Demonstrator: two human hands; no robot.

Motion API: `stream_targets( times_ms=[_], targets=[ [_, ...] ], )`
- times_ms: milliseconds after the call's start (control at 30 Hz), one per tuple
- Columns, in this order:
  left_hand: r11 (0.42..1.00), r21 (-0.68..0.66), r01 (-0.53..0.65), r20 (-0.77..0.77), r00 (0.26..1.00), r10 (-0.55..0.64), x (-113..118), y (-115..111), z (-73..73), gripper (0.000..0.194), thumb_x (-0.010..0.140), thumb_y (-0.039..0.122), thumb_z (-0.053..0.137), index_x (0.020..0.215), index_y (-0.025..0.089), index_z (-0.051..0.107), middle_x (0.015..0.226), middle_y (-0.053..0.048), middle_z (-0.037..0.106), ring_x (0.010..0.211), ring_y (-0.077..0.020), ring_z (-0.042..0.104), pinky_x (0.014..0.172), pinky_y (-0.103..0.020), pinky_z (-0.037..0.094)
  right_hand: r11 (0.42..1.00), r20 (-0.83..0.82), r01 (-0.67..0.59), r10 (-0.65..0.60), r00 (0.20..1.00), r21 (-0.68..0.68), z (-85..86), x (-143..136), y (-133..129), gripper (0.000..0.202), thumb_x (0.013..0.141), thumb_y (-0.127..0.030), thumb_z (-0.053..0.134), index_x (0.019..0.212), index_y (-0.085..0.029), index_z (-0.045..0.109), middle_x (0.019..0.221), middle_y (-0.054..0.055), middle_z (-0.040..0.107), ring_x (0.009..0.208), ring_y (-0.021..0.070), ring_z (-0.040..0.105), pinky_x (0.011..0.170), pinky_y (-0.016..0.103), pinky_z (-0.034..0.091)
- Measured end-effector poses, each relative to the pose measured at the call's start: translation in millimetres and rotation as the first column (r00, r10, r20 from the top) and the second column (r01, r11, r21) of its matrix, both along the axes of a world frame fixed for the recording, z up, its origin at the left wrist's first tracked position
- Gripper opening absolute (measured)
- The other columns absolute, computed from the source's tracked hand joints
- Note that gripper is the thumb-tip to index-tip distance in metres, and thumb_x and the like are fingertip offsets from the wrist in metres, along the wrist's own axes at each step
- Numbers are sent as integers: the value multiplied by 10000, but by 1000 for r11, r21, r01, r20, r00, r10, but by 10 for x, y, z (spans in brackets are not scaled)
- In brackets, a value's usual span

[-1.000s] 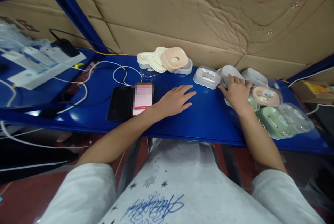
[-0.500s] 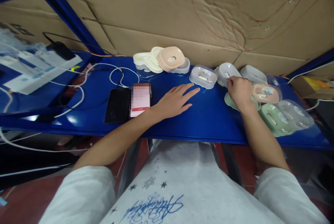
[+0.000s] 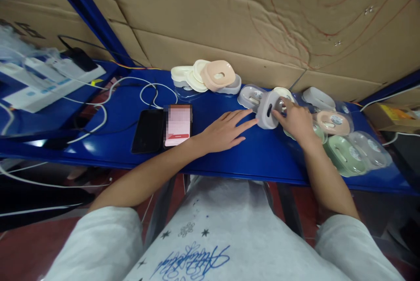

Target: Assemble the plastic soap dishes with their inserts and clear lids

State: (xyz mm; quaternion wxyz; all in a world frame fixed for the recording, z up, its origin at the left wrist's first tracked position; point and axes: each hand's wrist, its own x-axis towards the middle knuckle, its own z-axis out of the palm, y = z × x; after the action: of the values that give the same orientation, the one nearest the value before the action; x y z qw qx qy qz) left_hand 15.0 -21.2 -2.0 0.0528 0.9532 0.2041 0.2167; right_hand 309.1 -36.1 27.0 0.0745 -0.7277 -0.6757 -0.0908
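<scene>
Grey slotted dish (image 3: 263, 115) has come left and toward the front edge, into the space between the two hands

Half a second ago the dish sat farther right, by the back row; now I have it tilted over the blue counter (image 3: 249, 158), its dark oval slot turned up to my head camera. With it shifted, a cream dish (image 3: 282, 93) shows more plainly behind.

My right hand (image 3: 295, 121) has its thumb and fingers closed on the right edge of the grey slotted dish. My left hand (image 3: 225, 132) is open, palm down and fingers spread; one fingertip meets the dish's near left edge, though I can't tell whether it presses. Just behind that hand's fingertips, a covered grey dish (image 3: 251, 95) sits under its clear lid, partly overlapped by the slotted one.

Over to the right of my right hand I see a peach dish (image 3: 331, 123) with a round label, a green dish (image 3: 344, 155) under a clear cover, and another pale dish (image 3: 318, 98) at the back. Left of centre stands a loose pile with a peach lid (image 3: 219, 74) on top and cream pieces (image 3: 182, 72) beside it. Nearer my left forearm lie a lit phone (image 3: 178, 127) and a dark phone (image 3: 147, 130), side by side.
</scene>
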Motion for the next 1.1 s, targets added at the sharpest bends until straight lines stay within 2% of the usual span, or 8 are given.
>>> stream_targets(
  times_ms=[167, 267, 400, 600, 767, 833, 933, 1100],
  targets=[
    [999, 21, 34, -33, 999, -33, 2, 7, -31, 659, 1030, 286, 676, 1641, 212, 441, 1742, -215, 358, 1605, -372, 385, 1278, -572, 376, 963, -227, -268, 270, 936, 36, 96, -57, -35, 527, 1081, -501, 432, 1486, -221, 621, 1267, 110, 787, 1151, 309, 735, 1007, 422, 530],
    [1000, 19, 25, -85, 996, -23, -6, 14, -67, 586, 1042, 333, 674, 1588, 195, 512, 1669, -210, 477, 1563, -358, 444, 1294, -586, 318, 995, -129, -92, 98, 987, 50, 112, 73, 18, 523, 1101, -445, 338, 1409, -193, 676, 1353, 160, 739, 1246, 342, 686, 1069, 474, 481],
    [998, 34, -58, -105, 993, 62, -17, 22, -63, 444, 1034, 461, 686, 1369, 172, 658, 1434, -174, 666, 1424, -337, 563, 1236, -521, 372, 981, 46, 161, -156, 987, -109, -7, 379, 225, 669, 998, -545, 570, 1523, -132, 570, 1477, 268, 627, 1305, 452, 614, 1059, 598, 438],
    [985, 45, -169, -108, 979, 173, -30, 54, -3, 320, 1038, 319, 660, 1325, 177, 646, 1295, -137, 715, 1287, -320, 637, 1145, -486, 431, 964, -20, 165, -173, 985, -209, -99, 594, 713, 912, 889, -694, 701, 1595, -158, 485, 1515, 300, 571, 1216, 430, 632, 938, 543, 468],
    [974, -70, -216, -11, 976, 216, -79, 81, 86, 351, 1085, 320, 529, 1402, 178, 578, 1379, -145, 697, 1306, -314, 643, 1193, -527, 409, 971, -174, 121, -158, 972, -206, 194, 633, 660, 783, 950, -648, 675, 1513, -116, 564, 1343, 251, 702, 1119, 335, 669, 899, 417, 479],
    [958, -98, -270, 78, 957, 278, -115, 109, 144, 373, 1092, 339, 492, 1424, 177, 546, 1411, -154, 674, 1315, -320, 632, 1201, -537, 407, 989, -228, 61, -90, 970, -133, 354, 612, 399, 766, 921, -603, 740, 1518, -159, 558, 1374, 217, 701, 1152, 329, 675, 927, 399, 489],
    [928, -128, -350, 180, 912, 368, -163, 163, 213, 391, 1086, 338, 474, 1435, 169, 522, 1426, -175, 637, 1330, -338, 606, 1146, -511, 460, 964, -324, -227, 173, 930, -140, 483, 421, -61, 754, 880, -586, 800, 1508, -235, 570, 1401, 153, 707, 1213, 335, 689, 997, 398, 519],
    [915, -94, -392, 177, 898, 403, -160, 185, 212, 387, 1063, 247, 459, 1432, 157, 530, 1415, -172, 632, 1353, -328, 582, 1176, -514, 430, 801, -247, -576, 532, 810, -162, 187, -314, -328, 703, 945, -560, 735, 1552, -263, 542, 1599, 139, 580, 1420, 381, 594, 1162, 536, 478]
  ],
)
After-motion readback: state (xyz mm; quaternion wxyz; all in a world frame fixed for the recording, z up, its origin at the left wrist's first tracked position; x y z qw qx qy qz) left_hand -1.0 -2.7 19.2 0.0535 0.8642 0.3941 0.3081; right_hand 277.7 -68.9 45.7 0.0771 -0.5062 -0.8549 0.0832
